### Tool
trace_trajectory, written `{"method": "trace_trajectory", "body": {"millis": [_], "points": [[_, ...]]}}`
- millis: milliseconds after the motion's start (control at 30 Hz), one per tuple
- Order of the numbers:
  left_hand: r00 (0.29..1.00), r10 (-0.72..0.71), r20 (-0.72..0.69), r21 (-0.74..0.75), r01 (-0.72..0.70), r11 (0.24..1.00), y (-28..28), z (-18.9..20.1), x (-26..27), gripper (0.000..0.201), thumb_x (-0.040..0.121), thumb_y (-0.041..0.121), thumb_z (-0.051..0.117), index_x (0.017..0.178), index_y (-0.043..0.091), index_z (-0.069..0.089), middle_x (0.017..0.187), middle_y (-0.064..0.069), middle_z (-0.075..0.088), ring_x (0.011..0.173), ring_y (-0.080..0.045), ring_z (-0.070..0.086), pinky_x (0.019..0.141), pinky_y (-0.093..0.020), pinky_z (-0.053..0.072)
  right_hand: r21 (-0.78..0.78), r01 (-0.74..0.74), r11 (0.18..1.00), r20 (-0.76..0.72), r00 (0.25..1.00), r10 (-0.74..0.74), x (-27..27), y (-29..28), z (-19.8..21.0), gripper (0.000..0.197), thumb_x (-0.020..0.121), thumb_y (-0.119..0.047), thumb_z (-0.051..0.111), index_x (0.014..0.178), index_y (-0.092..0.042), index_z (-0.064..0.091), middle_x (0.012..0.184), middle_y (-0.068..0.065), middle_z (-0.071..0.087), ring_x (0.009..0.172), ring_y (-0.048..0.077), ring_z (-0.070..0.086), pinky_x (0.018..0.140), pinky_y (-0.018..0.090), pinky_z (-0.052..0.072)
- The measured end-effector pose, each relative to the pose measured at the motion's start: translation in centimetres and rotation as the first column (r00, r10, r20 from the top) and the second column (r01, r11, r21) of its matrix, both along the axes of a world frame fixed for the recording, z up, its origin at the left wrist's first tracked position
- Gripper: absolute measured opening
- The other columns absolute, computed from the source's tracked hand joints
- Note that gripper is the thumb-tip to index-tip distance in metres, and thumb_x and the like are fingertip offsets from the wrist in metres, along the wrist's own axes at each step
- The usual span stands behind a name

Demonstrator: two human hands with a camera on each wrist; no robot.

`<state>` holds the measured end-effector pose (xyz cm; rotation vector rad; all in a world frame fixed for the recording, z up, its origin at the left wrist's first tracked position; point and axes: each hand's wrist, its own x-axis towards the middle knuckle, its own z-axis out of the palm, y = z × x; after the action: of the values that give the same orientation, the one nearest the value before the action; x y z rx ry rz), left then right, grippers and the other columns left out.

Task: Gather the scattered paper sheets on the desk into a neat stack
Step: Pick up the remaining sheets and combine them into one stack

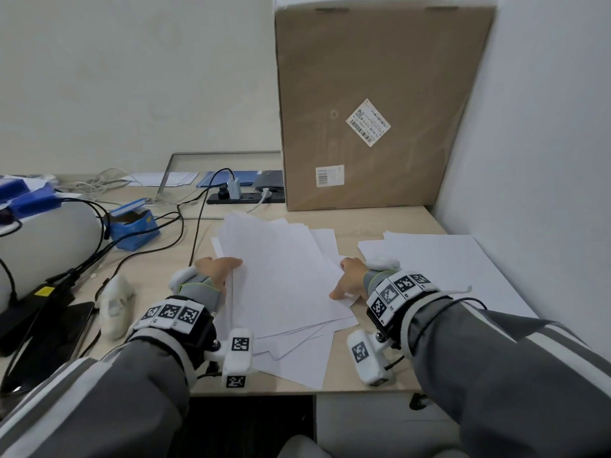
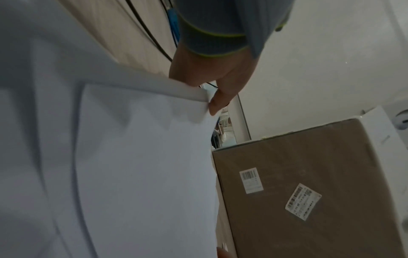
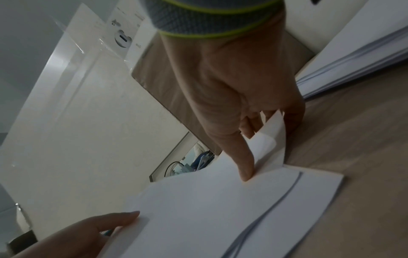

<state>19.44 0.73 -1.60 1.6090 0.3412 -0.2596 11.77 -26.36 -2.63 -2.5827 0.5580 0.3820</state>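
Observation:
A loose, fanned pile of white paper sheets (image 1: 284, 276) lies in the middle of the desk (image 1: 380, 223), and its left side is lifted. My left hand (image 1: 220, 266) grips the pile's left edge; in the left wrist view the left hand (image 2: 212, 83) pinches the raised sheets (image 2: 143, 157) with the thumb on top. My right hand (image 1: 350, 279) holds the right edge. In the right wrist view the right hand (image 3: 243, 104) has its thumb on the sheets (image 3: 220, 209) and its fingers tucked behind a curled sheet. More sheets (image 1: 446, 259) lie flat to the right.
A tall cardboard box (image 1: 373, 104) stands at the back of the desk against the right wall. A power strip (image 1: 244, 196), cables, a blue carton (image 1: 134, 226) and a white cylinder (image 1: 49, 246) crowd the left. The pile's lowest sheets reach the desk's front edge.

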Motion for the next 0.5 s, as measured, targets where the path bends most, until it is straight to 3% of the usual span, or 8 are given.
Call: {"method": "trace_trajectory", "body": {"millis": [67,133,200,267,333,433,500], "points": [[0.989,-0.144,-0.043,-0.061,0.141,0.988,-0.5,1.0,-1.2,0.034,0.082,0.008,0.068,0.113,-0.002,0.059,0.104,-0.022,0.066,0.085,-0.035,0.064,0.083,-0.047,0.053,-0.003,0.004,1.0,0.009,1.0,-0.004,0.2,-0.2,-0.3,0.086,0.057,-0.04,0.081,0.129,-0.011,0.045,0.128,0.006,0.052,0.116,0.03,0.052,0.097,0.046,0.046],[0.964,-0.255,-0.07,-0.036,0.253,0.967,-1.3,1.4,-1.9,0.02,0.09,0.003,0.058,0.109,-0.001,0.059,0.101,-0.02,0.065,0.086,-0.034,0.062,0.081,-0.047,0.051,0.008,0.011,1.0,0.006,1.0,-0.011,-0.1,-0.1,-0.1,0.076,0.055,-0.04,0.081,0.119,-0.017,0.046,0.127,0.004,0.051,0.113,0.029,0.052,0.097,0.047,0.047],[0.958,-0.285,-0.036,0.067,0.287,0.956,-1.4,1.4,-1.9,0.032,0.087,0.004,0.062,0.117,-0.005,0.056,0.11,-0.021,0.064,0.099,-0.039,0.062,0.091,-0.052,0.049,0.106,0.033,0.994,0.032,0.999,-0.037,-0.8,-0.1,0.0,0.071,0.063,-0.032,0.082,0.121,-0.021,0.042,0.127,0.004,0.047,0.116,0.029,0.05,0.101,0.046,0.044],[0.963,-0.264,0.053,0.111,0.257,0.96,-1.3,1.6,-1.7,0.041,0.084,0.004,0.066,0.123,-0.005,0.055,0.116,-0.021,0.063,0.103,-0.041,0.061,0.094,-0.054,0.048,0.244,0.081,0.966,0.065,0.993,-0.1,-1.0,-0.5,-0.1,0.084,0.07,-0.027,0.08,0.14,-0.015,0.035,0.138,0.011,0.045,0.126,0.032,0.047,0.104,0.044,0.042],[0.954,-0.264,0.141,0.045,0.261,0.964,-1.4,2.9,-2.5,0.03,0.088,0.002,0.061,0.118,-0.002,0.059,0.11,-0.021,0.064,0.094,-0.037,0.063,0.085,-0.049,0.051,0.406,0.101,0.908,0.137,0.976,-0.17,-1.3,-0.6,0.9,0.097,0.068,-0.036,0.083,0.146,-0.013,0.03,0.14,0.01,0.047,0.128,0.032,0.047,0.105,0.044,0.041],[0.905,-0.312,0.29,-0.085,0.349,0.933,-1.5,5.9,-3.8,0.012,0.09,0.003,0.058,0.099,0.009,0.063,0.098,-0.012,0.068,0.081,-0.026,0.066,0.069,-0.036,0.054,0.646,-0.037,0.762,0.347,0.904,-0.25,-0.9,-1.7,4.0,0.114,0.042,-0.048,0.092,0.138,-0.011,0.042,0.134,0.007,0.058,0.119,0.025,0.059,0.101,0.042,0.047],[0.865,-0.319,0.386,-0.139,0.397,0.907,-1.3,8.0,-4.2,0.01,0.086,0.006,0.065,0.094,0.01,0.065,0.088,-0.007,0.073,0.075,-0.021,0.07,0.062,-0.031,0.058,0.751,-0.174,0.637,0.454,0.837,-0.306,-1.6,-1.7,7.7,0.086,0.057,-0.03,0.089,0.131,-0.007,0.051,0.124,0.009,0.065,0.11,0.023,0.065,0.098,0.038,0.051]]}}
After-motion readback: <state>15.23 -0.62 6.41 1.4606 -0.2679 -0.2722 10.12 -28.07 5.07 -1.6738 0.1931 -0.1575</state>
